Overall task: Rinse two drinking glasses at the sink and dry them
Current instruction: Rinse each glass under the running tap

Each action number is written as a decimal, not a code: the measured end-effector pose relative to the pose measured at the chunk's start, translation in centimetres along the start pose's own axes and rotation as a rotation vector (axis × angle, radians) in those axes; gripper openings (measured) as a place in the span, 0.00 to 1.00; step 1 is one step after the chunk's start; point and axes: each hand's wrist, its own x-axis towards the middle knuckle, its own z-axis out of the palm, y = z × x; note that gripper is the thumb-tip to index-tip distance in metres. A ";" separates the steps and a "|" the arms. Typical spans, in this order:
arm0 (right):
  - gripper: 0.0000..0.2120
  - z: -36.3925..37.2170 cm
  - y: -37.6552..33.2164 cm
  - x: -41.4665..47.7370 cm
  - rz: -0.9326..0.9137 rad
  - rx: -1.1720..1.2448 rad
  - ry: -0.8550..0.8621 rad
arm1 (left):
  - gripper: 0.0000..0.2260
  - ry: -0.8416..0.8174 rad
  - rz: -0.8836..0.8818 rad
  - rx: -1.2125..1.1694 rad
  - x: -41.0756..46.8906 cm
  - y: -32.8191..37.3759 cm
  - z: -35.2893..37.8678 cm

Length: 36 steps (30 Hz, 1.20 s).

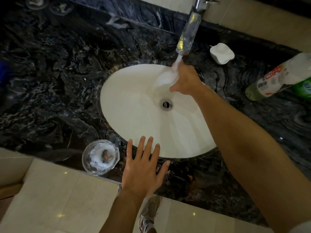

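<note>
My right hand (186, 79) grips a clear drinking glass (164, 80), tilted inside the white sink (131, 105) under the running stream from the tap (190, 29). Water blurs the glass, so its outline is faint. A second glass (100, 157) stands upright on the black marble counter (50, 81) at the sink's front left rim, with white foam inside it. My left hand (143, 167) hovers flat with fingers spread over the counter's front edge, just right of that glass and holding nothing.
A white soap dish (221, 53) sits right of the tap. A white-labelled bottle (277, 78) and a green bottle (303, 89) lie at the far right. Two round glassy items (48, 5) rest at the back left. The drain (167, 104) is open.
</note>
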 end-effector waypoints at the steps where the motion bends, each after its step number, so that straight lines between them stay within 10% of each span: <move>1: 0.43 -0.1 -0.2 0.0 -0.023 -0.072 -0.028 | 0.30 0.001 0.001 -0.001 0.0 0.0 0.0; 10: 0.31 -0.6 -1.5 0.4 -0.239 -0.449 -0.058 | 0.30 0.022 0.008 -0.022 0.0 0.0 0.1; 21: 0.35 0.9 -0.9 -0.5 0.429 0.948 0.285 | 0.30 0.006 -0.004 -0.040 0.2 -0.1 0.1; 36: 0.41 2.5 -1.7 -0.4 0.295 0.859 0.337 | 0.31 0.003 -0.017 -0.036 0.3 -0.1 0.1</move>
